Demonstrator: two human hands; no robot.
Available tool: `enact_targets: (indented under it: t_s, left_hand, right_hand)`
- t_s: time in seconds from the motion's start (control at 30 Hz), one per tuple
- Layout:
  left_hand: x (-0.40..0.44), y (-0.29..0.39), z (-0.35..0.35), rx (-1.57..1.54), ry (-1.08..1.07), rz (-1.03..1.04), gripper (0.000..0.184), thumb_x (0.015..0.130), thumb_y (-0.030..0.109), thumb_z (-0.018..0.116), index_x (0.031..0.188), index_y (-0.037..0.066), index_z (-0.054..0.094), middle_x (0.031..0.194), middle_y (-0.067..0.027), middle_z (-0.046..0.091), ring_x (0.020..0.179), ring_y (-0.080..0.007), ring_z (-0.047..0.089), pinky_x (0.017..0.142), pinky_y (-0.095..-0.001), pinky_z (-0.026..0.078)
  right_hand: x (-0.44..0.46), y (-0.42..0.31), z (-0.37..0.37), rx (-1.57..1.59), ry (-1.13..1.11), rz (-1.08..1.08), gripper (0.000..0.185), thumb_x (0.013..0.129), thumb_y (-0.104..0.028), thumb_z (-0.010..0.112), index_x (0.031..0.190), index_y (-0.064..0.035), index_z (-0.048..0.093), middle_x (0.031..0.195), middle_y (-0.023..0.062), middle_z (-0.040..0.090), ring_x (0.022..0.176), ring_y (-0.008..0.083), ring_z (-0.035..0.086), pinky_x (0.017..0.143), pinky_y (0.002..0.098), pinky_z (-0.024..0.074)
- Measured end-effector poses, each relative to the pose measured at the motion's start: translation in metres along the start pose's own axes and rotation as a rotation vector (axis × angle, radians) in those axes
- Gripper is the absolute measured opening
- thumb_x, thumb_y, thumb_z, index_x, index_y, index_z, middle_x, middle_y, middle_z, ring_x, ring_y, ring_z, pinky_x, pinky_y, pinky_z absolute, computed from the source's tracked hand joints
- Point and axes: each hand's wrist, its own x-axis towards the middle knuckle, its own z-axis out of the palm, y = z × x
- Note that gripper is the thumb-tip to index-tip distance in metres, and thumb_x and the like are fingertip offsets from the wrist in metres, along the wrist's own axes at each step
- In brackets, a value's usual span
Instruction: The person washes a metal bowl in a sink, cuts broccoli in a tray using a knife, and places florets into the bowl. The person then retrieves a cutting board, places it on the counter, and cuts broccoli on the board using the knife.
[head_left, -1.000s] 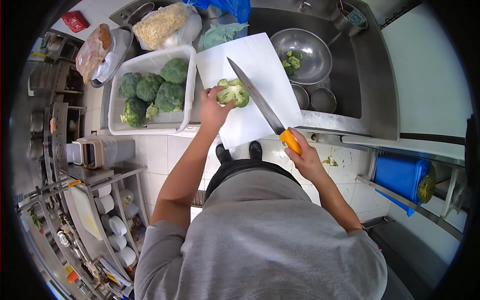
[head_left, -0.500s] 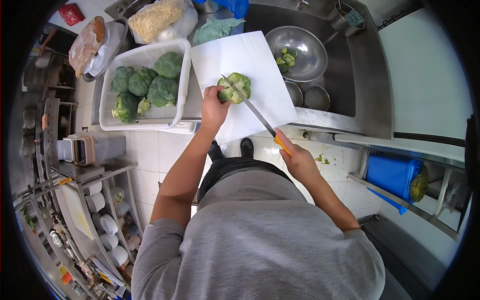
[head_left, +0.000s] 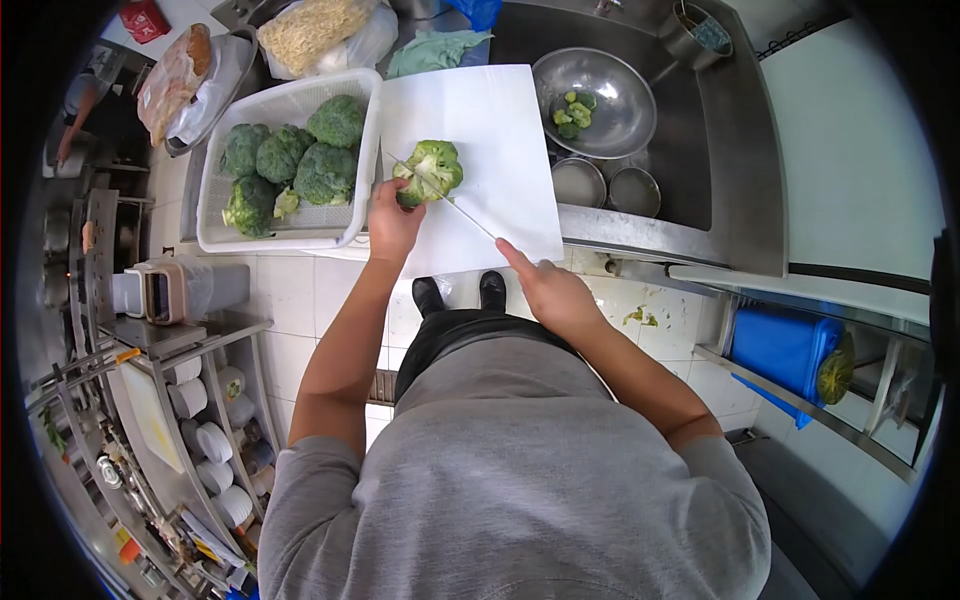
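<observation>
A broccoli head (head_left: 438, 167) lies on the white cutting board (head_left: 505, 130), its pale cut stems showing. My left hand (head_left: 395, 222) holds it by its lower left side, fingers wrapped round the edge. My right hand (head_left: 553, 293) is closed round the handle of the knife (head_left: 465, 213), which is hidden under the fingers. The thin blade runs up and left across the broccoli, its edge in the florets near my left fingers. Several whole broccoli heads (head_left: 325, 174) sit in the white basket (head_left: 290, 243) left of the board.
Right of the board, a metal bowl (head_left: 625, 100) with cut florets (head_left: 575, 112) stands in the sink (head_left: 690, 160), with two round metal containers below. A green cloth (head_left: 435, 55) and a bagged yellowish food (head_left: 312, 38) lie behind. Another person's arm (head_left: 75, 125) shows at far left.
The broccoli and my left hand have shifted left on the board. My right hand has moved left, bringing the blade down onto the broccoli; the board has turned slightly.
</observation>
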Motion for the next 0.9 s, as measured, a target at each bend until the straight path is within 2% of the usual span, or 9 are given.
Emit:
enact_targets:
  t_s: [0.1, 0.17, 0.23, 0.27, 0.33, 0.37, 0.53, 0.67, 0.9]
  left_hand:
    - [-0.017, 0.015, 0.008, 0.005, -0.15, 0.047, 0.042, 0.066, -0.001, 0.074, 0.105, 0.001, 0.058, 0.102, -0.0135, 0.058, 0.081, -0.0253, 0.063, 0.065, -0.0307, 0.056]
    - [-0.032, 0.025, 0.02, -0.02, -0.149, -0.105, 0.042, 0.069, 0.001, 0.077, 0.106, 0.002, 0.059, 0.106, -0.0135, 0.059, 0.082, -0.0227, 0.063, 0.068, -0.031, 0.056]
    - [-0.039, 0.017, 0.024, -0.243, -0.001, -0.246, 0.042, 0.071, 0.002, 0.078, 0.108, 0.004, 0.059, 0.111, -0.0133, 0.057, 0.079, -0.0226, 0.062, 0.071, -0.0327, 0.055]
    - [-0.039, 0.01, 0.024, -0.262, -0.022, -0.292, 0.043, 0.071, 0.003, 0.078, 0.11, 0.004, 0.059, 0.114, -0.0128, 0.057, 0.082, -0.0209, 0.063, 0.071, -0.0315, 0.056]
    - [-0.04, 0.003, 0.012, -0.304, -0.053, -0.401, 0.046, 0.072, 0.004, 0.079, 0.113, 0.002, 0.059, 0.118, -0.0119, 0.056, 0.088, -0.0175, 0.063, 0.07, -0.0291, 0.057]
    - [-0.043, 0.002, 0.011, -0.278, -0.031, -0.348, 0.047, 0.072, 0.004, 0.079, 0.115, 0.002, 0.058, 0.118, -0.0121, 0.055, 0.085, -0.0176, 0.062, 0.07, -0.0289, 0.056]
    - [-0.053, -0.003, 0.002, -0.137, 0.012, -0.128, 0.045, 0.077, 0.007, 0.076, 0.118, 0.0, 0.06, 0.117, -0.0124, 0.053, 0.079, -0.0175, 0.06, 0.071, -0.0285, 0.054]
    - [-0.056, -0.007, 0.006, -0.149, 0.013, -0.139, 0.04, 0.078, 0.008, 0.076, 0.115, -0.001, 0.062, 0.11, -0.0125, 0.056, 0.077, -0.0189, 0.063, 0.07, -0.0293, 0.055]
    - [-0.053, -0.003, 0.006, -0.199, 0.021, -0.117, 0.037, 0.076, 0.004, 0.076, 0.109, -0.001, 0.062, 0.105, -0.0125, 0.057, 0.075, -0.0192, 0.064, 0.07, -0.0286, 0.057]
  right_hand:
    - [0.023, -0.002, -0.002, -0.033, 0.043, -0.033, 0.061, 0.094, -0.014, 0.051, 0.149, -0.0264, 0.028, 0.077, 0.0211, 0.06, 0.072, 0.0387, 0.062, 0.067, 0.048, 0.0485]
    - [0.034, -0.002, -0.006, 0.042, 0.048, -0.038, 0.061, 0.094, -0.015, 0.053, 0.149, -0.0265, 0.028, 0.081, 0.022, 0.062, 0.075, 0.0392, 0.063, 0.069, 0.0468, 0.0495]
    - [0.032, 0.008, -0.011, 0.193, 0.013, -0.027, 0.062, 0.094, -0.016, 0.055, 0.149, -0.0264, 0.029, 0.087, 0.0234, 0.064, 0.08, 0.04, 0.064, 0.072, 0.0449, 0.0509]
    - [0.027, 0.013, -0.014, 0.316, 0.032, -0.025, 0.059, 0.094, -0.018, 0.057, 0.148, -0.0266, 0.033, 0.1, 0.0232, 0.066, 0.088, 0.0412, 0.064, 0.079, 0.0417, 0.0515]
    - [0.017, 0.02, -0.011, 0.347, 0.222, -0.163, 0.059, 0.095, -0.018, 0.055, 0.148, -0.0284, 0.032, 0.096, 0.0207, 0.066, 0.084, 0.0402, 0.064, 0.075, 0.0431, 0.0506]
    - [0.011, 0.023, -0.009, 0.365, 0.314, -0.236, 0.058, 0.095, -0.018, 0.054, 0.148, -0.0293, 0.032, 0.094, 0.0195, 0.067, 0.082, 0.0398, 0.064, 0.073, 0.0438, 0.0502]
    - [-0.058, 0.034, -0.042, 0.208, 0.062, -0.097, 0.057, 0.094, -0.017, 0.056, 0.146, -0.03, 0.035, 0.094, 0.0186, 0.066, 0.083, 0.0382, 0.064, 0.073, 0.0432, 0.0499]
    - [-0.09, 0.034, -0.043, 0.131, -0.1, 0.042, 0.059, 0.093, -0.016, 0.057, 0.146, -0.0307, 0.036, 0.088, 0.0184, 0.066, 0.08, 0.0364, 0.064, 0.072, 0.0429, 0.0498]
    - [-0.081, 0.019, -0.033, 0.075, -0.11, 0.039, 0.064, 0.091, -0.014, 0.059, 0.147, -0.031, 0.032, 0.08, 0.019, 0.064, 0.075, 0.0354, 0.063, 0.068, 0.044, 0.049]
